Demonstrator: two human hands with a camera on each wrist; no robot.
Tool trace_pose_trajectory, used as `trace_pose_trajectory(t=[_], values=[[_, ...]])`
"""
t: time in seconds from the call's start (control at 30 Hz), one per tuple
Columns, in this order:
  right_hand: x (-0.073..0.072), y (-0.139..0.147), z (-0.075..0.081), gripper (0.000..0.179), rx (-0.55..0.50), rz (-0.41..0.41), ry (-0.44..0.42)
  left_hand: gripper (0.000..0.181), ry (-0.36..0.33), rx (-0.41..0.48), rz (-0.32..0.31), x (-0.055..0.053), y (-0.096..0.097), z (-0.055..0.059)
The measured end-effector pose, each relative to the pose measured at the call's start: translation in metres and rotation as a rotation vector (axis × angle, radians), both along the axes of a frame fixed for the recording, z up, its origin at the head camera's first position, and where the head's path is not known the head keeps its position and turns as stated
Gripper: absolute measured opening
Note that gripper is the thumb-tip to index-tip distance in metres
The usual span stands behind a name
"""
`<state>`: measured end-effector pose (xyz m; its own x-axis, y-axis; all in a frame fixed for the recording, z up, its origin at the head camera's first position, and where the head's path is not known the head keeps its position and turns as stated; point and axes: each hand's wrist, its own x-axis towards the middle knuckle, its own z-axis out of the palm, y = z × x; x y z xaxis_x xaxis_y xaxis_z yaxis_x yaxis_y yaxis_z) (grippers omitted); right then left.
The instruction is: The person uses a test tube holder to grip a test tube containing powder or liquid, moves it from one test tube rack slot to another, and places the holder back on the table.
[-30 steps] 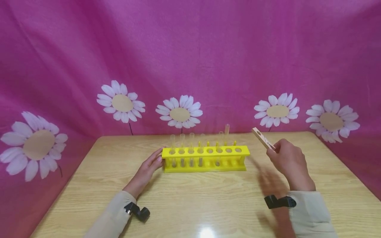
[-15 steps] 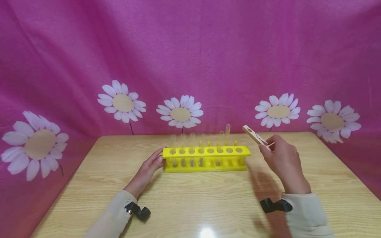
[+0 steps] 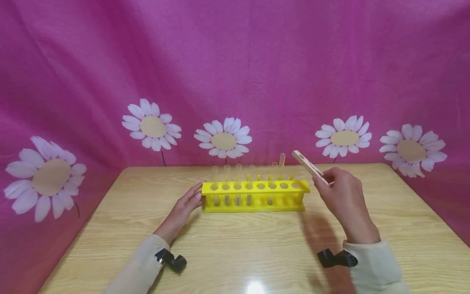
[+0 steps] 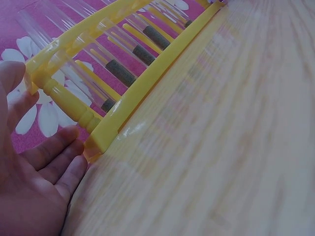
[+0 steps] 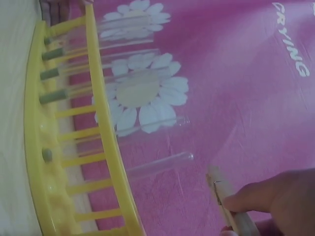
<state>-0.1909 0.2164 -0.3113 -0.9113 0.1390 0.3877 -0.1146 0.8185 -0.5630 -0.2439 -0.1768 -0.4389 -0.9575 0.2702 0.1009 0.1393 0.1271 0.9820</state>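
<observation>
My left hand (image 3: pixel 183 206) holds the left end of a yellow test tube rack (image 3: pixel 253 209). In the left wrist view its thumb and index finger lie at the top rail's end, and the other fingers touch the base. Several clear test tubes (image 3: pixel 238 173) stand upright in the rack, some with dark grey-green lower ends (image 4: pixel 120 73). One taller test tube (image 5: pixel 162 164) sits at the back, its rounded end up. My right hand (image 3: pixel 345 202) pinches a wooden test tube clamp (image 3: pixel 307 165) near its rear. The clamp's tip points up and left, right of the rack's rear tube.
The light wood table (image 3: pixel 235 253) reaches back to a pink cloth (image 3: pixel 279 73) printed with white daisies. Thin yellow pegs (image 3: pixel 291 177) stick up along the rack's rear. Each beige sleeve carries a black wrist camera (image 3: pixel 170 261).
My right hand has moved left with the clamp, bringing its tip nearer the rear test tube. The left hand and the rack have kept their places.
</observation>
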Motion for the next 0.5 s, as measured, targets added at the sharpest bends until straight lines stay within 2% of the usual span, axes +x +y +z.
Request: trace_pose_trajectory(t=[0.23, 0.5], values=[[0.002, -0.012, -0.003, 0.022, 0.041, 0.014, 0.116, 0.058, -0.017, -0.002, 0.013, 0.000, 0.000, 0.000], [0.003, -0.023, -0.005, 0.020, 0.042, 0.044, 0.138, 0.059, -0.021, -0.010, 0.011, -0.001, 0.001, 0.000]])
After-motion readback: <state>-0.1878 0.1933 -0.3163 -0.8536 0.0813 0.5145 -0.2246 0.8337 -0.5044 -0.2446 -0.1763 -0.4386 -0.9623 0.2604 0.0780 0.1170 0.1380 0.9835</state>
